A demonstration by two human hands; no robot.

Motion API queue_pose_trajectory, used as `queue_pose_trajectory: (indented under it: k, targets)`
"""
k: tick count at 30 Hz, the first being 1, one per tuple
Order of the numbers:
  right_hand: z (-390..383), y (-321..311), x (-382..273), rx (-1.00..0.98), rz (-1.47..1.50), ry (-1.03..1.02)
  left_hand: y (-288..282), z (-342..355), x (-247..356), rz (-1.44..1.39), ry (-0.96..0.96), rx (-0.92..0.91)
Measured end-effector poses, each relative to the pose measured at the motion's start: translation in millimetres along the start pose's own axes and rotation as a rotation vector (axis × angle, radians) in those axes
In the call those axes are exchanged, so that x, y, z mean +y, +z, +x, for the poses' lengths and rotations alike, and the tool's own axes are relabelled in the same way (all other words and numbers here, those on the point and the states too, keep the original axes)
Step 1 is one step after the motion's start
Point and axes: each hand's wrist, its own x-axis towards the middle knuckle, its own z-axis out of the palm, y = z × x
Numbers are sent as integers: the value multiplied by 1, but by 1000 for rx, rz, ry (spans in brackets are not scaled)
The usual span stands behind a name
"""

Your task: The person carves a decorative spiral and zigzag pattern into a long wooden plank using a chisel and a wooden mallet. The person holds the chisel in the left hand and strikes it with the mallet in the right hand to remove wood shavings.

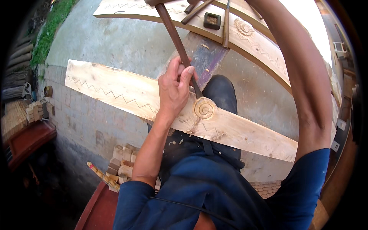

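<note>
My left hand [174, 86] is closed around a long brown chisel [171, 30], whose tip rests at the upper edge of a carved spiral rosette [204, 108] on a pale wooden board [107, 88]. The board lies across my lap, with zigzag lines cut into it and a few shavings nearby. My right forearm [304, 88] rises along the right to the top edge, where its hand is out of view. A dark piece at the chisel's upper end is cut off by the frame.
A second carved beam [260, 50] on a plank [207, 57] holds several tools and a small dark square box [212, 21]. Wood blocks [122, 161] and red painted pieces [96, 207] sit lower left. Stacked wood [19, 53] and grass [53, 27] are at the far left.
</note>
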Motion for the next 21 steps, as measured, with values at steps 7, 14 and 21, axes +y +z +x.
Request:
queue_pose_trajectory:
  k: [7, 14, 21]
  targets:
    - [-1, 6, 5, 96, -39, -70, 1, -1, 0, -17, 6, -2]
    - [-11, 8, -6, 236, -61, -25, 1, -2, -3, -64, 16, -28]
    - [-44, -14, -37, 402, 283, 48, -20, -19, 0, -410, -21, 275]
